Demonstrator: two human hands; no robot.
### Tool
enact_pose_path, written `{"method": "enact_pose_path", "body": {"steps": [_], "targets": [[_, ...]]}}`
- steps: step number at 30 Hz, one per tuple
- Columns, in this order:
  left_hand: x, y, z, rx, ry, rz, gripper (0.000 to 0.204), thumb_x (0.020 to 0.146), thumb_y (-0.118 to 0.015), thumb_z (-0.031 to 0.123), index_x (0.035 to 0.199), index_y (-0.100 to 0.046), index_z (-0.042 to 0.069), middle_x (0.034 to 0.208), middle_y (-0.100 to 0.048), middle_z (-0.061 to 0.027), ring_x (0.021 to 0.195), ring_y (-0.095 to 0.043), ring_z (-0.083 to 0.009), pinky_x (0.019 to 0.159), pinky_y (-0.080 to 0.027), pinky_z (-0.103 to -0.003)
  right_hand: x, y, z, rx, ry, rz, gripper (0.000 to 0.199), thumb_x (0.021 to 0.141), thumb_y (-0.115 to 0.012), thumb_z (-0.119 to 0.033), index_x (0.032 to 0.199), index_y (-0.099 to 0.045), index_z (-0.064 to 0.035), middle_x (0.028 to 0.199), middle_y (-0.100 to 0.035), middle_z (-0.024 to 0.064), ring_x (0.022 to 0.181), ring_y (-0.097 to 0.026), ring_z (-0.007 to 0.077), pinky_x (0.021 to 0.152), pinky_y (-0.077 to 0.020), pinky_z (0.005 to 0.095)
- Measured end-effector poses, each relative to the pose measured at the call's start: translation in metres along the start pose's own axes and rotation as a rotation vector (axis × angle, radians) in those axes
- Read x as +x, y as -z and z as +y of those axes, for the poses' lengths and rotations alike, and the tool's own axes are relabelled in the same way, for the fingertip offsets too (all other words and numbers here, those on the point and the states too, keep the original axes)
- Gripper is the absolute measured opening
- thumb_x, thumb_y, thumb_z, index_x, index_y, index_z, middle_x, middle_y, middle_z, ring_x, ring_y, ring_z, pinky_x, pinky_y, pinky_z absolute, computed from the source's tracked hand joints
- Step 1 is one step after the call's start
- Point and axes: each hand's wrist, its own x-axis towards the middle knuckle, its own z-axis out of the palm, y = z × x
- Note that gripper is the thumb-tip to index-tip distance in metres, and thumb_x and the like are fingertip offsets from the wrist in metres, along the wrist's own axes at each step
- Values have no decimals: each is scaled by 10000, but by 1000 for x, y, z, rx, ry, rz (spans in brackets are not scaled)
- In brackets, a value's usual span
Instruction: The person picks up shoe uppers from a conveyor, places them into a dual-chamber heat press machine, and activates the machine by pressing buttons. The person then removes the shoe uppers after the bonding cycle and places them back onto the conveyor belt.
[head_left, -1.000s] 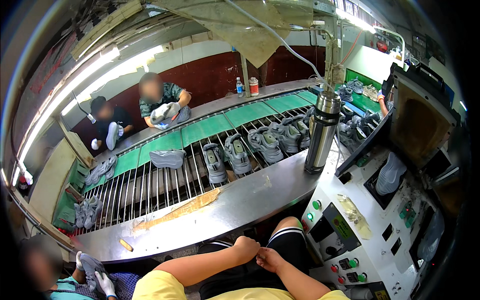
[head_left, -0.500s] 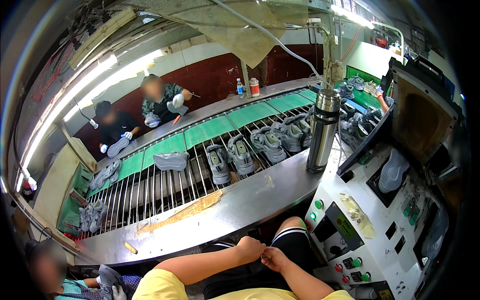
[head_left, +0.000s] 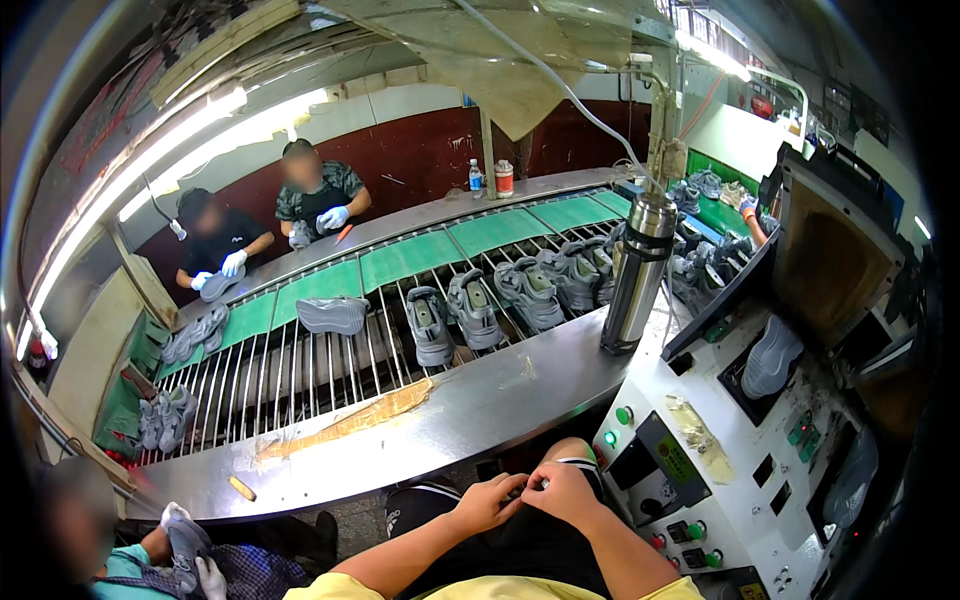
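My left hand [head_left: 489, 503] and my right hand [head_left: 563, 493] meet above my lap. The fingers of both are bent and closed together at the tips. Whatever they pinch, if anything, is too small or hidden to make out. In front of them runs the metal edge [head_left: 400, 440] of a roller conveyor, out of reach of my fingers. Grey sneakers [head_left: 430, 325] and a grey sole [head_left: 332, 315] lie on its bars. To my right stands a white machine [head_left: 650, 400] with buttons; a grey sole [head_left: 772, 358] sits in its recess.
A steel thermos [head_left: 640, 275] stands on the right end of the metal edge. The machine's dark lid [head_left: 835, 240] is raised. Green mats [head_left: 410, 260] line the conveyor's far side, where two co-workers handle soles. Another co-worker at lower left holds a grey shoe [head_left: 188, 550].
My right hand has turned and risen slightly, its back now upward, while my left stays against it. Across the conveyor, one co-worker's hand has lowered. The whole view has shifted slightly.
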Motion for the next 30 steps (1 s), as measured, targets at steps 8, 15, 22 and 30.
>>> {"method": "enact_pose_path", "body": {"steps": [8,15,22,30], "targets": [[-13,-25,-10,-145,59,255,306,842,-653,164,1116,-566,61,891,-607,-123,736,-630,-312,629,-512,-364,3,79,-108,-48,311,9,140,644,-710,-124,712,-634,-28,750,-624,103,663,-608,268,605,-487,308],[-37,-61,-68,-119,418,11,278,866,-597,310,1066,-571,117,898,-662,-181,843,-637,-370,729,-507,-432,-48,135,-224,913,825,-161,103,642,-745,-78,676,-657,-36,824,-664,122,587,-588,143,563,-415,243],[-56,-58,-83,-69,447,15,273,856,-605,309,1045,-579,113,907,-664,-179,854,-639,-367,734,-510,-440,-40,105,-260,1069,1209,-383,133,687,-722,-109,767,-674,-15,787,-648,128,556,-552,166,511,-419,259],[-63,-67,-90,-76,416,52,295,847,-606,300,1066,-581,105,887,-670,-169,820,-648,-353,728,-515,-436,5,28,-164,650,293,-363,195,892,-492,-129,867,-630,7,622,-529,20,561,-471,86,535,-377,220]]}}
